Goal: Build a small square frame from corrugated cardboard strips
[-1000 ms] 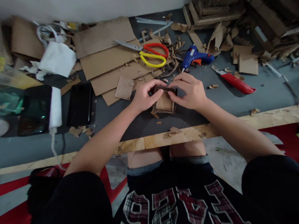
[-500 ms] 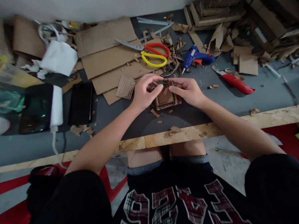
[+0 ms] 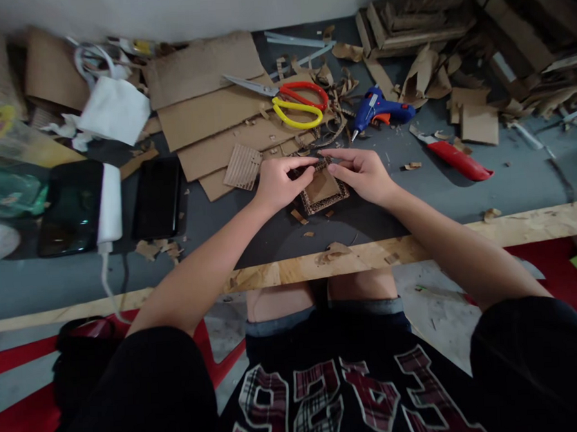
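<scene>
Small cardboard frame (image 3: 324, 189) on the grey table (image 3: 485, 186), between both hands. Left hand (image 3: 277, 181) and right hand (image 3: 363, 172) fingertips pinch its far edge, apparently; contact partly hidden.

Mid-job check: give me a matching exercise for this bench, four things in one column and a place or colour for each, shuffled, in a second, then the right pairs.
Things:
1. scissors
2. glue gun
3. utility knife
4. small cardboard frame

Places or colours:
A. blue body, lying right of the scissors
B. between the left hand and right hand
C. red and yellow handles, on the cardboard sheets
D. red handle, on the grey table to the right of the hands

Pairs: 1-C, 2-A, 3-D, 4-B
</scene>
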The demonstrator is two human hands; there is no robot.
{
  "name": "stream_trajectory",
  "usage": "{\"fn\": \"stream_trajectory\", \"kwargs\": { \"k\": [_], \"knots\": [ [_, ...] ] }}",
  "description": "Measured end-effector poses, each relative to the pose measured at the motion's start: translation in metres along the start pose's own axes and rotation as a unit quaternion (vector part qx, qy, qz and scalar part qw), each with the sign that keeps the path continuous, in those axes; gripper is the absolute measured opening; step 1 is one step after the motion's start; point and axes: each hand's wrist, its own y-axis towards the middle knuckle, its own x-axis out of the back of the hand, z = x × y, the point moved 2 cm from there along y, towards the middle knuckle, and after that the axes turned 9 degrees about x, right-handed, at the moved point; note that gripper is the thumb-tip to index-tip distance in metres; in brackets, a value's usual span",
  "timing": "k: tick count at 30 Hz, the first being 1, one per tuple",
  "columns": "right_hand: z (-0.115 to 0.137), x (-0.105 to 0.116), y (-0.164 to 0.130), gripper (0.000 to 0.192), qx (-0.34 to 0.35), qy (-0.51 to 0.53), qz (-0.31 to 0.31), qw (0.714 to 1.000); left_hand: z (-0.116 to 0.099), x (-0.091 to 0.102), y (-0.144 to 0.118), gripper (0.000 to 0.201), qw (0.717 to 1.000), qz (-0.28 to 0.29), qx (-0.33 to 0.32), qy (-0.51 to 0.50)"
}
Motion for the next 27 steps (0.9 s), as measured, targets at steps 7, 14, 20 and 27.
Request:
{"fn": "stream_trajectory", "kwargs": {
  "k": [7,14,20,27],
  "knots": [
    [0.0019,0.0,-0.0001,0.055,0.011,-0.025,0.01,1.0,-0.003,-0.0003,-0.0022,0.023,0.995,-0.02,-0.085,0.056],
    [0.0042,-0.0062,-0.0048,0.051,0.058,-0.065,0.016,0.996,-0.0022,-0.0007,-0.0037,0.017,0.993,-0.037,-0.091,0.068],
    [0.0073,-0.0074,-0.0066,0.051,0.097,-0.08,0.015,0.992,-0.0009,-0.0006,-0.0034,0.022,0.983,-0.063,-0.139,0.1],
    [0.0102,-0.007,-0.008,0.048,0.125,-0.103,0.015,0.987,-0.0048,0.003,-0.0062,0.028,0.98,-0.071,-0.165,0.084]
  ]
}}
